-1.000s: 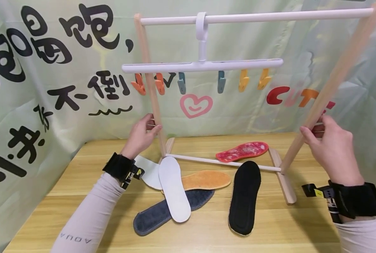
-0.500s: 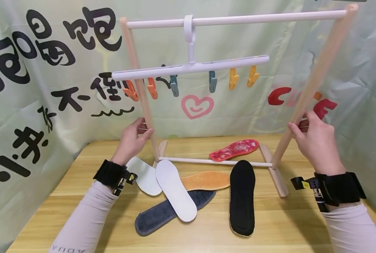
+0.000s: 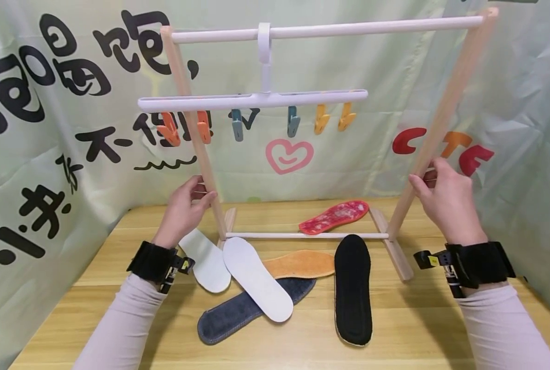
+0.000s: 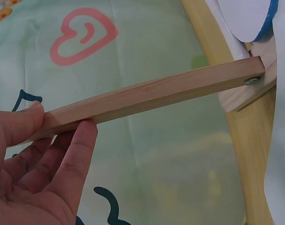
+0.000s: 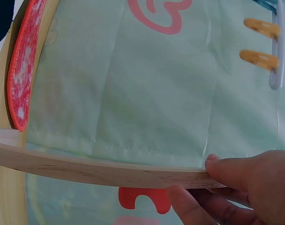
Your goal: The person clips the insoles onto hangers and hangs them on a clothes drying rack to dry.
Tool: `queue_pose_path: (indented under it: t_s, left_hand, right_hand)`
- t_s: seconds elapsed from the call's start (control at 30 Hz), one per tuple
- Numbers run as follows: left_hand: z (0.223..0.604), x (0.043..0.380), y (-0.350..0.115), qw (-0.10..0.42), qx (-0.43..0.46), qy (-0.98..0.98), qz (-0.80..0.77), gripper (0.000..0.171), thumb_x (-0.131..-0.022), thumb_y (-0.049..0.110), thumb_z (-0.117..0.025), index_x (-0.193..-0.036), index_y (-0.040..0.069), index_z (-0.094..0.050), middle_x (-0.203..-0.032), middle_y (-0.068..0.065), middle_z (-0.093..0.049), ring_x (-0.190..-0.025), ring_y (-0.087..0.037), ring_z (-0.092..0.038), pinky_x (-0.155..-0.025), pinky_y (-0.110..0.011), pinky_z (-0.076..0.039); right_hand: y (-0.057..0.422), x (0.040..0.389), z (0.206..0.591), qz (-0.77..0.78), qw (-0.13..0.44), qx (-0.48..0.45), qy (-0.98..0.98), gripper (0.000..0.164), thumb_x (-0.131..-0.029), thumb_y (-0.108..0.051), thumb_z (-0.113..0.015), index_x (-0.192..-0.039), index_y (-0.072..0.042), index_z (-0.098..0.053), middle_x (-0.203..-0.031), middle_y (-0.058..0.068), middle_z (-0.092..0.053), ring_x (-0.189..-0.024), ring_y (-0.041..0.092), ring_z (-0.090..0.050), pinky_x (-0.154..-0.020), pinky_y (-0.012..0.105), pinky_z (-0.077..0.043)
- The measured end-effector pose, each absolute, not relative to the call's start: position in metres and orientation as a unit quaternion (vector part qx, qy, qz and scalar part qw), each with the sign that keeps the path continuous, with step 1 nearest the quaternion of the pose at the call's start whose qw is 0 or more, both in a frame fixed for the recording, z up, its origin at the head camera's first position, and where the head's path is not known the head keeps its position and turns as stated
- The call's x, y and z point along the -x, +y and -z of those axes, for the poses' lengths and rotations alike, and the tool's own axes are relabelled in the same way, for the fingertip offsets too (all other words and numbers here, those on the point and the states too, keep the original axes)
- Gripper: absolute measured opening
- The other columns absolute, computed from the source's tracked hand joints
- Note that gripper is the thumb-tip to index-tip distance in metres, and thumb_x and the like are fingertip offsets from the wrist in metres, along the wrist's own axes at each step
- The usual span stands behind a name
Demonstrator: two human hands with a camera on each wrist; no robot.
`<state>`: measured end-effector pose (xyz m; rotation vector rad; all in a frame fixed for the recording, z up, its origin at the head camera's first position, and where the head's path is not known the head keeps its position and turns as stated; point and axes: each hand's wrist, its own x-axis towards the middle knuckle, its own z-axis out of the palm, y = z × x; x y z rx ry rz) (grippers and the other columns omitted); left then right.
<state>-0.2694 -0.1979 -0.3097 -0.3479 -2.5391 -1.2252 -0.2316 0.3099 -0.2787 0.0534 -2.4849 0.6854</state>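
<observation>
Since 1 s ago the wooden rack (image 3: 303,235) has slid left on the table (image 3: 418,329), both hands with it. Left hand (image 3: 182,208) grips the left post, right hand (image 3: 443,203) the right post, fingers curled round the wood. Clip hanger (image 3: 253,98) hangs from top bar; insoles (image 3: 256,277) lie in front.

A wooden worktop (image 3: 441,329) is carrying six insoles: two white ones (image 3: 256,277) lying side by side at left, one overlapping a grey one (image 3: 228,318), an orange one (image 3: 303,263) behind, a black one (image 3: 353,288) at right, and a red one (image 3: 334,216) near the back. A green cloth (image 3: 363,149) with black lettering, a pink heart (image 3: 289,155) and red letters is hanging behind.
</observation>
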Motion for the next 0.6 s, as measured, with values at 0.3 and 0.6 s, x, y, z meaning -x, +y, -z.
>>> queue_pose_path:
  t_s: [0.3,0.6]
  left_hand:
    - [0.312,0.263,-0.205,0.166,0.121,-0.886,0.415,0.04,-0.108,0.018,-0.067,-0.143,0.0,-0.059,-0.125,-0.025,-0.072,-0.119,-0.039,-0.072,-0.093,-0.047,-0.065]
    - [0.314,0.259,-0.21,0.177,0.129,-0.883,0.416,0.04,-0.108,0.015,-0.067,-0.144,-0.001,-0.059,-0.127,-0.026,-0.072,-0.119,-0.041,-0.072,-0.091,-0.043,-0.066]
  right_hand:
    - [0.302,0.239,0.28,-0.267,0.283,-0.023,-0.921,0.035,-0.107,-0.017,-0.066,-0.131,0.007,-0.055,-0.113,0.036,-0.068,-0.103,0.053,-0.07,-0.087,0.067,-0.059]
    - [0.297,0.245,0.28,-0.271,0.276,-0.018,-0.922,0.034,-0.108,-0.017,-0.066,-0.129,0.007,-0.054,-0.115,0.036,-0.068,-0.105,0.053,-0.069,-0.09,0.069,-0.058]
